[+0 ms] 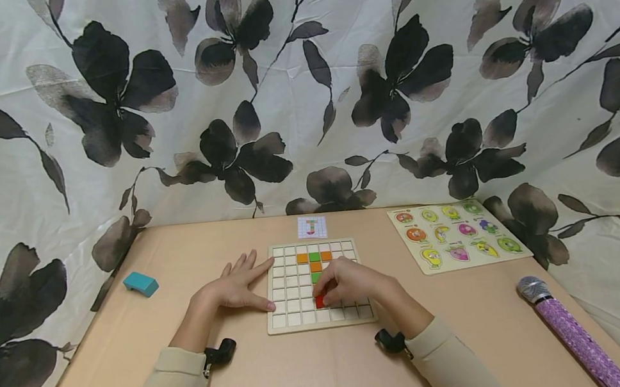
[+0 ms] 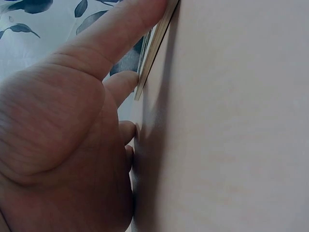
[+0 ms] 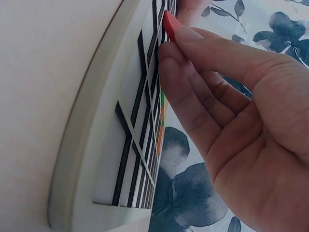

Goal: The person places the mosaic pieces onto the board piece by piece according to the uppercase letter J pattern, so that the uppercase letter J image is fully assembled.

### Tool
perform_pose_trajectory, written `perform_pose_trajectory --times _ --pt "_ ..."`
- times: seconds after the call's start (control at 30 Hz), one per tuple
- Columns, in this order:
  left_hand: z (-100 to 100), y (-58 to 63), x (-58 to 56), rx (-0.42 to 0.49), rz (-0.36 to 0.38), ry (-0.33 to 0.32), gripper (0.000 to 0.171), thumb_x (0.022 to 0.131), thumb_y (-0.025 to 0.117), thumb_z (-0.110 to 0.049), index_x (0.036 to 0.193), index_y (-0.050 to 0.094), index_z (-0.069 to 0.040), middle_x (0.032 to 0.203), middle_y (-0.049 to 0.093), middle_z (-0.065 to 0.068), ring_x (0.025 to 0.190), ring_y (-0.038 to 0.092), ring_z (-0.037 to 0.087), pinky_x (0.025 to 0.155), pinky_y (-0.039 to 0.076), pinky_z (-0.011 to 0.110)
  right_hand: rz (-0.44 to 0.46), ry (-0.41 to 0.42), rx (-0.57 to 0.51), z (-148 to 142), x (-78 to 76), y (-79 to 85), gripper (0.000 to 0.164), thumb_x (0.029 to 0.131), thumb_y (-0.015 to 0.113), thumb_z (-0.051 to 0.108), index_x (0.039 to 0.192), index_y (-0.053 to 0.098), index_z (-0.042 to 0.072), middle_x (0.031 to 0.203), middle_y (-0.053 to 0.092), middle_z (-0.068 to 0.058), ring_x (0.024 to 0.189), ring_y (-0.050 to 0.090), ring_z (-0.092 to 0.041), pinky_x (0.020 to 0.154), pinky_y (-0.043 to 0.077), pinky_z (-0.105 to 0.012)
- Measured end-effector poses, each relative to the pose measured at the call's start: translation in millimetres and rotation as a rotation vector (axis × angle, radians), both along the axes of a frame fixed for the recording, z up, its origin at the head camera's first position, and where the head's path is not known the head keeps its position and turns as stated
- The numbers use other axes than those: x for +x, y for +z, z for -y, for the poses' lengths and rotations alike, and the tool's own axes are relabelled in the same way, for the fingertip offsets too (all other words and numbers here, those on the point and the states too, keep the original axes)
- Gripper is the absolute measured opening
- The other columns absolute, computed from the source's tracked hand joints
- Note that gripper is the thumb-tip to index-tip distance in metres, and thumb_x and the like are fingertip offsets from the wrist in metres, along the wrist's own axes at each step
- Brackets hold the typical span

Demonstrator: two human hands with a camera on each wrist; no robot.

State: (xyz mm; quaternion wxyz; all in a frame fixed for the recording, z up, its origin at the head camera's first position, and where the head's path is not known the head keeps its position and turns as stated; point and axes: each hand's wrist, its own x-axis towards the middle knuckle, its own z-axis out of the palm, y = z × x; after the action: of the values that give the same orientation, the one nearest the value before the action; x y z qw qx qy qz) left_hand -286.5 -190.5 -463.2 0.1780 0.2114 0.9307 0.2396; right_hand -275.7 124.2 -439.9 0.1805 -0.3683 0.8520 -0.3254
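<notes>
A white gridded board [image 1: 296, 319] lies on the table, with orange and green square tiles forming a T shape in its upper middle cells. My right hand [image 1: 350, 281] is over the board's lower middle and pinches a red tile [image 3: 170, 25] between thumb and fingers, right at the grid. Part of that column is hidden behind the hand. Spread flat at the board's left side, my left hand [image 1: 238, 282] touches its edge with thumb and index finger. In the left wrist view its thumb [image 2: 123, 31] lies along the board's rim.
Behind the board lies a small card [image 1: 311, 227] with a coloured T-like pattern. A fruit-picture board [image 1: 416, 232] is at the back right, and a purple glittery microphone [image 1: 579, 334] lies at the right edge. A blue block [image 1: 141, 283] sits far left. Floral cloth hangs behind.
</notes>
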Motion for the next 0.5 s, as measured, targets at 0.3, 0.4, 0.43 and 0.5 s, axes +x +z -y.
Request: perform_pose_trajectory --times 0.3,0.4,0.43,0.5 --pt "0.2 0.0 0.1 -0.002 0.005 -0.001 0.115 0.078 0.083 -0.063 0.167 0.024 -0.022 0.173 -0.004 0.026 0.160 -0.008 0.050 0.125 -0.006 0.070 -0.053 0.019 0.033 0.4 -0.7 -2.9 0.021 0.086 0.082 0.000 0.102 0.083 0.013 0.092 0.072 0.007 0.078 0.060 -0.005 0.068 0.053 -0.021" --pt "-0.2 0.9 0.5 0.003 0.005 -0.001 0.114 0.078 0.083 -0.062 0.167 0.025 -0.021 0.173 -0.003 0.027 0.159 -0.008 0.050 0.124 -0.005 0.071 -0.094 0.044 0.060 1.0 -0.9 -3.0 0.020 0.087 0.082 0.002 0.104 0.082 0.013 0.093 0.071 0.008 0.080 0.058 -0.005 0.071 0.052 -0.020" --pt "-0.3 1.0 0.5 0.004 0.005 0.001 0.114 0.078 0.083 -0.062 0.167 0.025 -0.021 0.173 -0.003 0.027 0.159 -0.007 0.050 0.124 -0.005 0.071 -0.104 0.051 0.068 1.1 -1.0 -3.1 0.019 0.088 0.081 0.003 0.104 0.082 0.012 0.093 0.071 0.008 0.080 0.058 -0.005 0.072 0.052 -0.020" --pt "-0.6 0.9 0.4 0.004 0.005 0.002 0.114 0.078 0.083 -0.062 0.167 0.025 -0.021 0.173 -0.003 0.027 0.159 -0.007 0.051 0.124 -0.005 0.071 -0.112 0.059 0.076 1.5 -1.1 -2.8 0.018 0.088 0.081 0.003 0.105 0.081 0.011 0.092 0.071 0.007 0.080 0.058 -0.004 0.072 0.052 -0.020"
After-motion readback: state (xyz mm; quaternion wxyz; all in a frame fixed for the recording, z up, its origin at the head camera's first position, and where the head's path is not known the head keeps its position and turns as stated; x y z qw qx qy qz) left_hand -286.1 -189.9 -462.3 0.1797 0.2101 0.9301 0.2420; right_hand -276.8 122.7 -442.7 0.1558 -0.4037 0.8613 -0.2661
